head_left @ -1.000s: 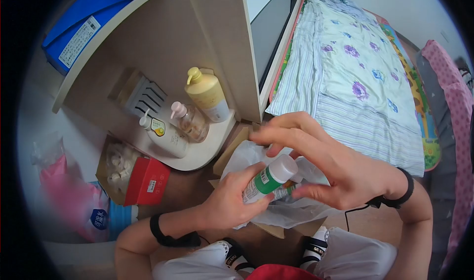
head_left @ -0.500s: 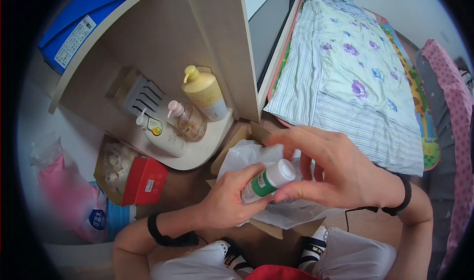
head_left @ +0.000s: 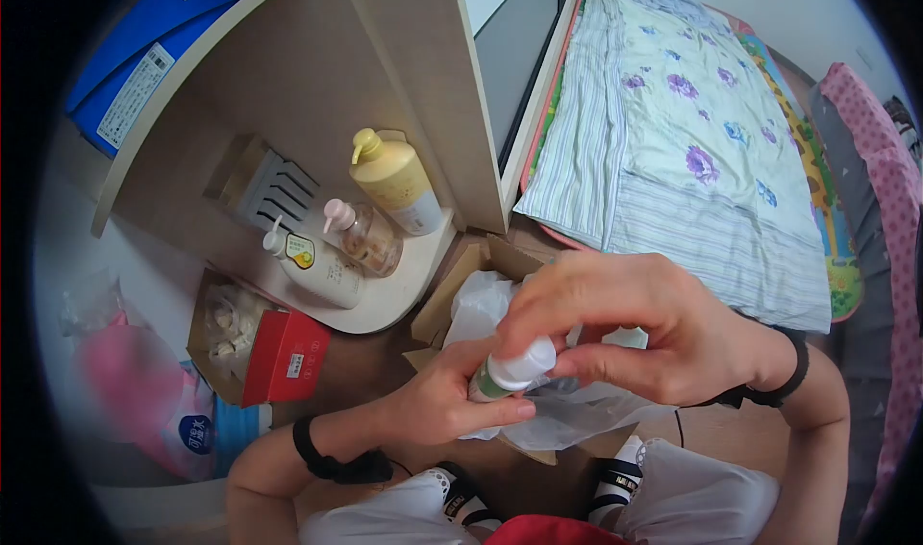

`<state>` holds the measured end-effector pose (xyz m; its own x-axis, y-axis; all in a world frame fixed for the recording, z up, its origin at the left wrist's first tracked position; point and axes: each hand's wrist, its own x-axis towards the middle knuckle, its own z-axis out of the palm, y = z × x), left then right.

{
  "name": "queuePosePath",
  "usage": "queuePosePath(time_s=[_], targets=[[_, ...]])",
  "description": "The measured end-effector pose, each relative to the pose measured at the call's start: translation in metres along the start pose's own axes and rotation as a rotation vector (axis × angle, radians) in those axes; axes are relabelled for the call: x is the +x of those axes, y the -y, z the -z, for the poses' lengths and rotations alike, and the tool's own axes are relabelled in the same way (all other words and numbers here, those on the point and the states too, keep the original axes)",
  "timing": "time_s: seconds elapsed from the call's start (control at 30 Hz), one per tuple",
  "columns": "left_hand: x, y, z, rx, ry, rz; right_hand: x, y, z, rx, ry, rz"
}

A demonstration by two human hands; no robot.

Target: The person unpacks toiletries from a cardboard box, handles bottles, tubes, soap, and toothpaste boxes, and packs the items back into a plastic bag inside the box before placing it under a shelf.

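My left hand (head_left: 437, 396) is wrapped round a small white bottle with a green label (head_left: 488, 383), held tilted over an open cardboard box. Its smooth white cap (head_left: 531, 360) points up and to the right. My right hand (head_left: 644, 338) comes in from the right, thumb and index finger closed about the cap, the other fingers curled. Under both hands, crumpled clear plastic (head_left: 586, 415) fills the cardboard box (head_left: 437, 326). Most of the label is hidden by my left fingers.
On the corner shelf (head_left: 423, 281) stand a yellow pump bottle (head_left: 396, 185), a clear pump bottle with pink top (head_left: 365, 239) and a white pump bottle (head_left: 322, 271). A red box (head_left: 286, 358) and pink package (head_left: 144, 391) lie left. Beyond is a flowered sheet (head_left: 678, 161).
My right thumb and fingers have come in from beside the bottle onto its cap. The bottle has tipped, so less of its green label shows.
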<state>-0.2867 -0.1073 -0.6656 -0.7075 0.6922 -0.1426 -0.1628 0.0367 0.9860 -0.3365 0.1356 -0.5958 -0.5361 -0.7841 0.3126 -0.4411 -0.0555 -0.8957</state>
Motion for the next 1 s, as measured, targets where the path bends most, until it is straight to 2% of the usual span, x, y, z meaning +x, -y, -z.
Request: queuePosePath(time_s=[0.1,0.2,0.3,0.43,0.57,0.67,0.7,1.0], targets=[[0.000,-0.007,0.000,0.039,0.012,0.064,-0.006,0.006,-0.004,0.490,-0.118,-0.334],[0.005,-0.005,-0.004,0.073,-0.033,-0.083,-0.003,-0.003,0.002,0.696,-0.284,-0.362],[0.004,-0.011,-0.006,0.072,0.018,-0.101,-0.003,-0.005,0.000,0.725,-0.294,-0.394],[0.003,-0.028,-0.016,0.126,0.129,-0.306,-0.007,-0.009,-0.003,0.778,-0.214,-0.444],[0.002,-0.038,-0.024,0.158,0.171,-0.513,-0.004,-0.007,-0.008,0.716,-0.225,-0.431],[0.002,-0.051,-0.023,0.173,0.263,-0.544,-0.005,-0.006,-0.009,0.716,-0.201,-0.437],[-0.001,-0.045,-0.027,0.167,0.201,-0.598,-0.006,-0.006,-0.010,0.723,-0.189,-0.432],[-0.001,-0.049,-0.028,0.179,0.268,-0.650,-0.005,-0.002,-0.013,0.725,-0.161,-0.429]])
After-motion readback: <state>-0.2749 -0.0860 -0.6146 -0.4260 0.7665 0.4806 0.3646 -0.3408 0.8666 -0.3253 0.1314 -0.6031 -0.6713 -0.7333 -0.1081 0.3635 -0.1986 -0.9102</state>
